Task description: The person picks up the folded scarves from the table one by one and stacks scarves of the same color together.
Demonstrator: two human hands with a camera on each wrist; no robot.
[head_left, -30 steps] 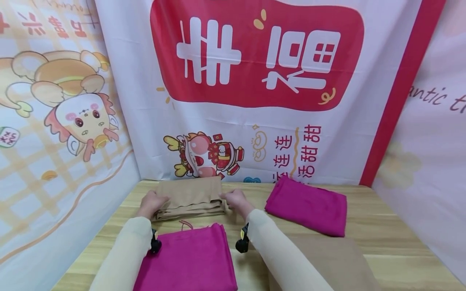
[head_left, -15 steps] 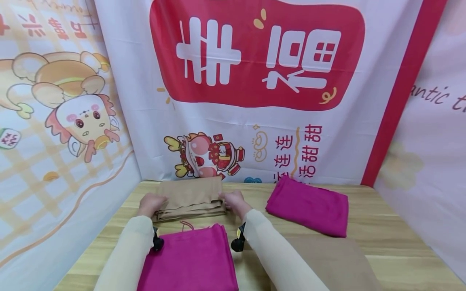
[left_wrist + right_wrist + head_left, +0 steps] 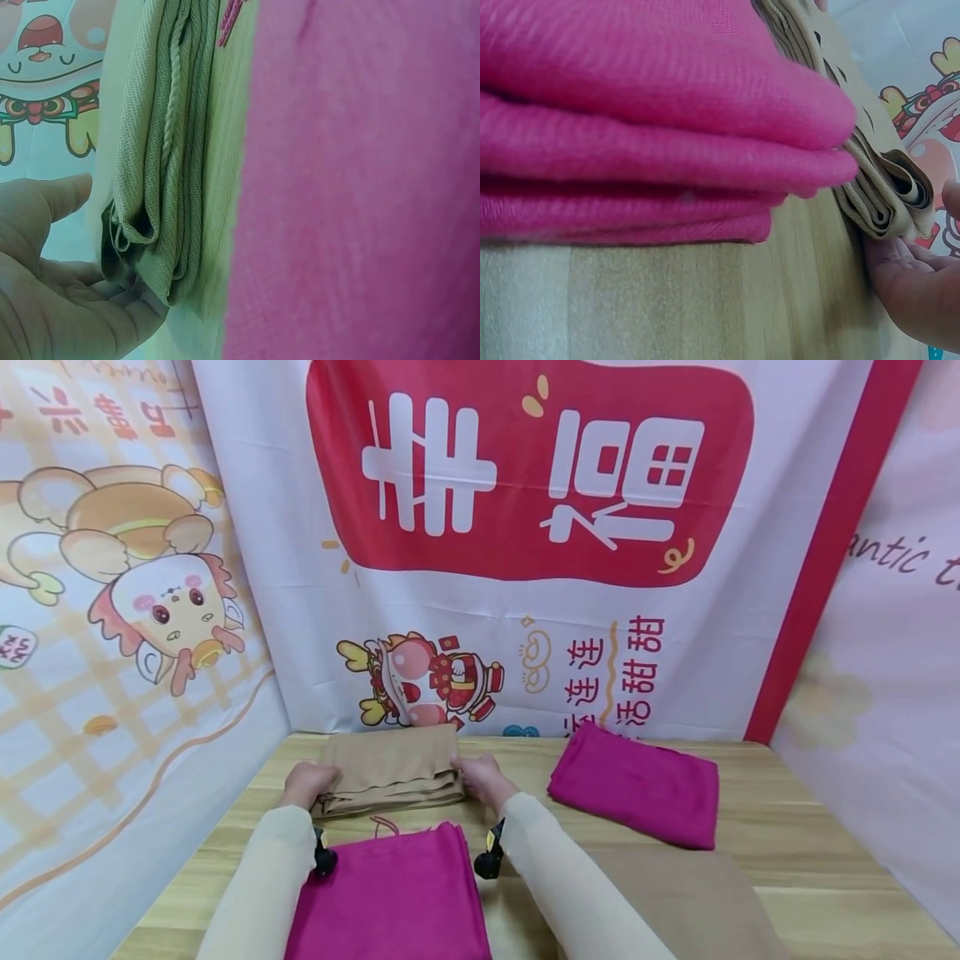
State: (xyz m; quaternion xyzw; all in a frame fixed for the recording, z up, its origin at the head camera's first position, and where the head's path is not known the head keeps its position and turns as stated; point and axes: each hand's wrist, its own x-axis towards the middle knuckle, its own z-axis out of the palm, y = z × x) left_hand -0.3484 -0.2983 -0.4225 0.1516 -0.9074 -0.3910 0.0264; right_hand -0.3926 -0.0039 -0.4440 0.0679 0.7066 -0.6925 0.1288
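Note:
A folded beige cloth [image 3: 393, 760] with several layers lies at the back left of the table. At its left end is my left hand [image 3: 306, 783]; in the left wrist view the fingers [image 3: 139, 311] touch the folds' edge and the thumb stands apart. My right hand [image 3: 486, 777] is at the other end. The right wrist view has its fingertips [image 3: 889, 251] against the lower fold, thumb off the cloth. In front lies a folded magenta cloth [image 3: 393, 893] with a thin cord at its far edge.
Another folded magenta cloth [image 3: 637, 785] lies at the back right. Nearer, a flat beige cloth [image 3: 682, 902] is partly hidden by my right sleeve. The wooden table [image 3: 810, 827] is bordered by printed hangings [image 3: 675, 635] at the back and both sides.
Both hands stay at the ends of the beige cloth. The right wrist has shifted slightly left, and the left hand slightly left since half a second ago. The cloths look unmoved.

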